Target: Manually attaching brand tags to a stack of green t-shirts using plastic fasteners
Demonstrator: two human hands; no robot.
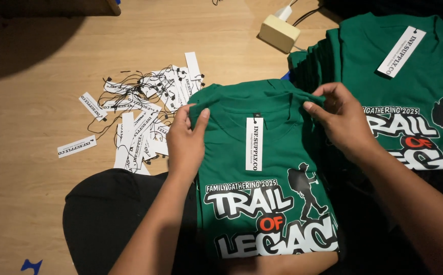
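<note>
While both hands pinch the shoulders of the folded green shirt point(262, 168) on my lap, I judge I'm squaring it up after tagging. My left hand point(187, 142) grips the left shoulder edge, my right hand point(341, 119) the right; the far fingers are half hidden, probably closed on cloth. Next comes lifting it level onto the green stack point(409, 76) at the floor's right edge. A white hang tag point(254, 144) dangles from its collar.
</note>
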